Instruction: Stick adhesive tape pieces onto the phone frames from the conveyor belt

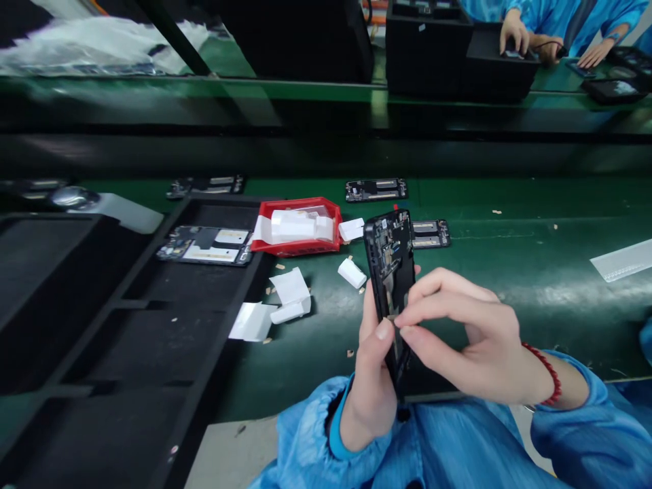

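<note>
1. The left hand (369, 367) is closing around the lower half of a phone frame (392, 258), gripping it from the left with the thumb lying up along its open face.
2. It is holding the phone frame upright, slightly tilted, above the near edge of the green belt (509, 272) and just in front of the person's blue sleeves.
3. The right hand (468, 339) is reaching in from the right with its fingers half curled, and their tips are pinching the frame's right edge beside the left thumb. I cannot tell whether anything small is sitting between them.
4. A red bead bracelet (547, 373) is circling the right wrist.
5. A red bin (300, 248) holding white pieces is sitting on the belt, far and left of the hands.
6. White paper scraps (290, 292) are lying scattered between the bin and the hands.
7. A black tray (127, 305) is filling the left side, and a second frame (206, 244) is lying flat on its far end.
8. More frames (375, 189) are resting farther off on the belt.
9. At the far right, a co-worker's hands (514, 30) are resting on a black box.
</note>
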`<move>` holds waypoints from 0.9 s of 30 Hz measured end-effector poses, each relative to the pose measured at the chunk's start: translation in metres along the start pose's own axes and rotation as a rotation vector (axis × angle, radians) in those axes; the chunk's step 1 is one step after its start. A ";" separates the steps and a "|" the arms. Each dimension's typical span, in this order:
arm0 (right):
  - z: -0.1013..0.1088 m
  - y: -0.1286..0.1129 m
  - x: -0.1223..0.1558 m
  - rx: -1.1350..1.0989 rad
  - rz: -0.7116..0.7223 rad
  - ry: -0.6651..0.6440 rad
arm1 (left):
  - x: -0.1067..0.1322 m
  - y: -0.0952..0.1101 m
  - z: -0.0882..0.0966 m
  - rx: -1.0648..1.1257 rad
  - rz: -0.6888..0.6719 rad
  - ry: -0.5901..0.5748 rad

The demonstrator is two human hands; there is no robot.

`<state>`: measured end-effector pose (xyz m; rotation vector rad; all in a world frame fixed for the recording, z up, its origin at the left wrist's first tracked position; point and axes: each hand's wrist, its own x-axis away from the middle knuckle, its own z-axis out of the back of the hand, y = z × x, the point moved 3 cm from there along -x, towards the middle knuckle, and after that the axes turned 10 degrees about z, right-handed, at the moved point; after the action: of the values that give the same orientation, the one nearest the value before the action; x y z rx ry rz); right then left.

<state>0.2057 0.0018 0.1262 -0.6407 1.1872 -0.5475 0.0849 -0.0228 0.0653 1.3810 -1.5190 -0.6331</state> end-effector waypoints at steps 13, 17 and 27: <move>-0.017 0.024 -0.022 -0.119 -0.066 -0.024 | -0.011 0.002 -0.001 0.097 -0.014 -0.016; -0.011 0.027 -0.025 -0.167 -0.115 -0.082 | -0.020 -0.003 0.007 0.100 0.000 0.094; -0.015 0.036 -0.024 0.005 -0.040 -0.121 | -0.033 -0.001 0.013 0.059 0.081 0.120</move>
<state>0.1866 0.0415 0.1136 -0.6851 1.0617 -0.5374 0.0711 0.0051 0.0492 1.3696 -1.4992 -0.4501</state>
